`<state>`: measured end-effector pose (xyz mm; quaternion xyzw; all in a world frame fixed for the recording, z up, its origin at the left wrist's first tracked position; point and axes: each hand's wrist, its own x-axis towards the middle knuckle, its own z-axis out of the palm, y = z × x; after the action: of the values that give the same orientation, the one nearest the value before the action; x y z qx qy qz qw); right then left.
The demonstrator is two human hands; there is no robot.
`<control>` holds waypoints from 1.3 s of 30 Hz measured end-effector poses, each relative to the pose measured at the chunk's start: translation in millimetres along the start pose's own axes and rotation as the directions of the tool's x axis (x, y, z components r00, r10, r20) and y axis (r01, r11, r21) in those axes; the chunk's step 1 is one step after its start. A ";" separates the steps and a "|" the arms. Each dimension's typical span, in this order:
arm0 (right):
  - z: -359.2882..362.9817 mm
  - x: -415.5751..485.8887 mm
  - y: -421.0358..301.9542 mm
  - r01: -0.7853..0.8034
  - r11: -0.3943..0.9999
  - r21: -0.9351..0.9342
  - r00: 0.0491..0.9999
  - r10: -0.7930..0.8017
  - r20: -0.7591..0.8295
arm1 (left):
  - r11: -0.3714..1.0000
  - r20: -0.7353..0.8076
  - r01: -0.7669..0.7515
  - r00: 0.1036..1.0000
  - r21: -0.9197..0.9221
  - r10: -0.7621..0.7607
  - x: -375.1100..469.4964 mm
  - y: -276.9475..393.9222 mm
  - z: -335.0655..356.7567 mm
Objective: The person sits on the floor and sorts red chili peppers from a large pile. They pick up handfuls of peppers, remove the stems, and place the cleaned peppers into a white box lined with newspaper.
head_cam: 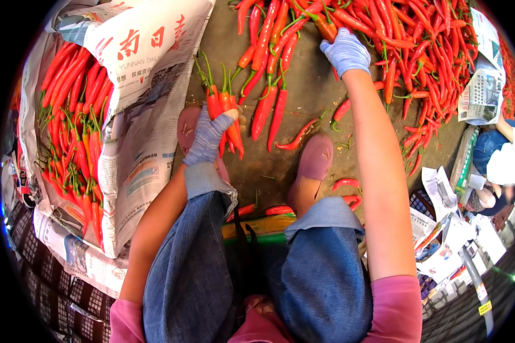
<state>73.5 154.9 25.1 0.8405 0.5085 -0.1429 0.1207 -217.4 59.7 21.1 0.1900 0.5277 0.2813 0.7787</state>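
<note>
My left hand (210, 133), in a blue-grey knit glove with bare fingertips, grips a small bunch of red chilli peppers (224, 103). Their green stems point up and their tips hang below my fingers. At the edge of a large heap of red chillies (429, 51), my right hand (346, 50), gloved alike, closes around an orange-red chilli (326, 28); its fingers are partly hidden. Between my hands, loose chillies (266, 107) lie on the brown floor. Left of me, a newspaper-lined crate (111, 171) holds chillies laid in rows (75, 141).
My pink shoes (316, 156) stand among stray chillies (300, 135). Newspaper sheets (483, 92) border the heap at right. Beyond them another person (504, 154) sits low, near scattered papers (446, 240) and a grey pole (474, 266). Dark plastic crates (60, 266) stand at lower left.
</note>
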 end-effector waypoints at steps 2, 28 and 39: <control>0.1 -0.6 4.3 0.014 1.000 -0.020 0.997 -0.012 0.074 | 0.999 0.018 -0.027 0.999 0.021 0.026 2.4 -2.7 -2.4; 3.9 -204.9 -73.4 0.084 0.644 0.760 0.937 -0.310 0.159 | 0.943 0.380 0.326 0.882 -0.070 -0.277 -23.1 11.2 29.2; -38.8 -210.3 -48.2 0.495 0.775 0.393 0.854 -0.516 -0.057 | 0.996 0.500 -0.079 0.861 -0.042 0.089 -28.6 36.6 55.4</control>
<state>-57.8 17.8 134.8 0.6755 0.6725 -0.2918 -0.0798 -182.8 69.7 83.8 0.2717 0.2958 0.2611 0.8778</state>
